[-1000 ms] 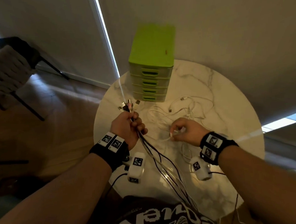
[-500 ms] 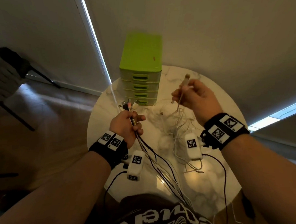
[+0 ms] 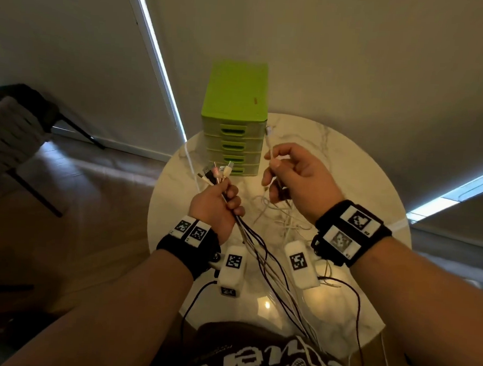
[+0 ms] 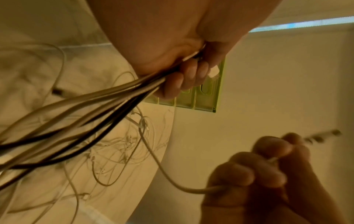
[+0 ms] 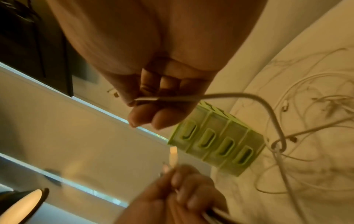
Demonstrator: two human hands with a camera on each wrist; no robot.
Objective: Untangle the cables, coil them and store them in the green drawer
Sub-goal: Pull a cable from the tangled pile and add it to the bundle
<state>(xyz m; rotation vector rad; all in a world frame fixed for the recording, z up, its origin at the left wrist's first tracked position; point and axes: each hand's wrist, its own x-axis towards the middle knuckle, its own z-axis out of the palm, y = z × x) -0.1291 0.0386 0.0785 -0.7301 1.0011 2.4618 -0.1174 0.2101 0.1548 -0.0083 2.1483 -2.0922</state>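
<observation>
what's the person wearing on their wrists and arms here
Both forearms are bare, no sleeves. Each wrist carries a wide black band: the left wrist band and right wrist band each bear two white tiles printed with black square markers. A white boxy camera module with its own marker hangs under each wrist, and thin black leads trail from them.

We see a gathered cable bundle (image 3: pixel 248 237), one raised white cable (image 3: pixel 268 145), tangled loose cables (image 3: pixel 286 222), and the closed green drawer unit (image 3: pixel 234 120).

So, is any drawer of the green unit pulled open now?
No: in the head view all four drawers of the green unit sit flush and closed, while both hands hold cables in front of it.
</observation>
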